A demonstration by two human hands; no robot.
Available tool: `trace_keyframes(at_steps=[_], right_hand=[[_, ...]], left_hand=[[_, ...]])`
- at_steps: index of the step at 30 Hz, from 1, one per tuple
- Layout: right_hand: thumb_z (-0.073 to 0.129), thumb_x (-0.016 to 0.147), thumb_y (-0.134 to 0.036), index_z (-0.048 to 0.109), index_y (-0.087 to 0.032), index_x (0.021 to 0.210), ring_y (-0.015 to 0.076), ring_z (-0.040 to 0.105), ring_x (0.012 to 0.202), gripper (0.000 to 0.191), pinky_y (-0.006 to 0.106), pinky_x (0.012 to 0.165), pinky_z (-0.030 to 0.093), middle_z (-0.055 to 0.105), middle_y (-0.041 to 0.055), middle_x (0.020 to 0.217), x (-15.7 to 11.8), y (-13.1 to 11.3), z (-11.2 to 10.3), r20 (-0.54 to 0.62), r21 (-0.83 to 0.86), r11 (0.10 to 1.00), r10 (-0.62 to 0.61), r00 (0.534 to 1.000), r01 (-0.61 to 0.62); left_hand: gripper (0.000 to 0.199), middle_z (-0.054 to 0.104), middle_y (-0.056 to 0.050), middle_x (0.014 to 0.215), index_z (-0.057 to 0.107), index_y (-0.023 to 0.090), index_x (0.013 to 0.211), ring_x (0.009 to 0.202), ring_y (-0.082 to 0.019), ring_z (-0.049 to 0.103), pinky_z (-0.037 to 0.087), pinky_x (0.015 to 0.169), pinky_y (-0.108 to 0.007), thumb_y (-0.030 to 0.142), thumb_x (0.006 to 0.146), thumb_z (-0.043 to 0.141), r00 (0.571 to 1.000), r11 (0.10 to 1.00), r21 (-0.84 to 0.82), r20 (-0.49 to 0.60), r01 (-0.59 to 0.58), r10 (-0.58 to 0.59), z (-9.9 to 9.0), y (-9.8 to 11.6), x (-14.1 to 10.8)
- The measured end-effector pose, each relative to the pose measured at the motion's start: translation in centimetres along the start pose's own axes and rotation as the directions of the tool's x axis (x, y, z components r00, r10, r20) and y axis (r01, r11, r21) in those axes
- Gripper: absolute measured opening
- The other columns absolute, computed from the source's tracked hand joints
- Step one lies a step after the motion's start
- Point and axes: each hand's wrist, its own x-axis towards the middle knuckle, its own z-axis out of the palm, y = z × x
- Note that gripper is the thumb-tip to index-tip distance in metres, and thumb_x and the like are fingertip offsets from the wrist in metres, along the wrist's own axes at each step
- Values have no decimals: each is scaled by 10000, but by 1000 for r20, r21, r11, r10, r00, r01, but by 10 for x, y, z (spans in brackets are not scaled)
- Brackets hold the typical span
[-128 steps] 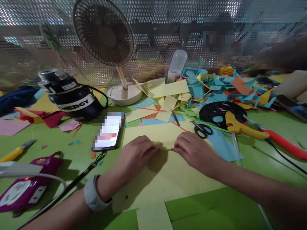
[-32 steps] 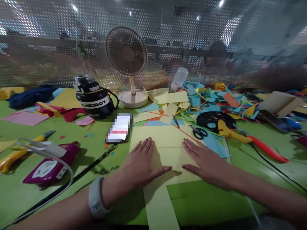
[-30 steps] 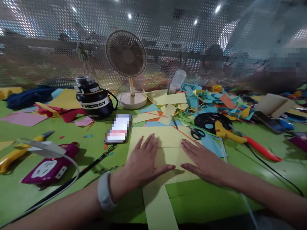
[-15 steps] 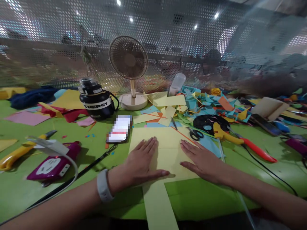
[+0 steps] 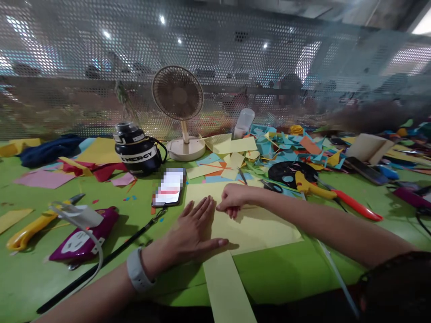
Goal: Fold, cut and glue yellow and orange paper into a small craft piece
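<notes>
A pale yellow sheet of paper (image 5: 262, 229) lies flat in front of me, with a crease line partly visible across it. My left hand (image 5: 197, 231) rests flat on its left part, fingers stretched and thumb out to the right. Curled into a loose fist, my right hand (image 5: 237, 198) touches the sheet near its middle, just right of the left fingertips; nothing shows in it. From under the sheet's near edge a pale yellow paper strip (image 5: 229, 287) runs over the table edge toward me.
A phone (image 5: 170, 186), a black jug (image 5: 136, 150) and a fan (image 5: 178, 94) stand beyond my left hand. Paper scraps (image 5: 286, 139) pile up behind the sheet. Black-handled scissors (image 5: 272, 186) lie behind my right forearm, a yellow-and-red tool (image 5: 336, 195) to the right, a purple case (image 5: 84, 240) left.
My right hand has lifted from lying flat on the sheet's right side, moved left to its middle and curled its fingers. My left hand stays flat. The view has shifted slightly.
</notes>
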Motion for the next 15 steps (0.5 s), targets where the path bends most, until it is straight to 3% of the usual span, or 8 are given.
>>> trace_keyframes(at_steps=[5, 11, 15], right_hand=[[698, 789, -335, 548, -117, 511, 79, 572, 420, 384, 166, 389, 279, 589, -15, 429, 13, 14, -5, 67, 75, 994, 75, 995, -80], [739, 714, -423, 553, -129, 502, 70, 552, 402, 407, 170, 371, 234, 576, -26, 418, -29, 67, -27, 12, 91, 977, 192, 981, -192], [753, 642, -509, 532, -146, 471, 82, 531, 382, 458, 180, 377, 278, 556, -18, 402, -60, 94, -40, -73, 61, 971, 237, 969, -233]], left_hand=[[1002, 206, -207, 1512, 218, 71, 1474, 1401, -327, 222, 212, 1121, -524, 790, 782, 308, 1000, 1000, 17, -1, 14, -14, 2, 0, 1], [1031, 154, -213, 1520, 176, 32, 1474, 1409, -338, 188, 190, 1119, -549, 788, 784, 299, 999, 999, -18, 25, 32, -32, 0, 2, 1], [1026, 161, -212, 1518, 186, 32, 1473, 1409, -343, 185, 183, 1121, -549, 777, 782, 330, 998, 998, -44, 32, 55, -54, 1, 1, 1]])
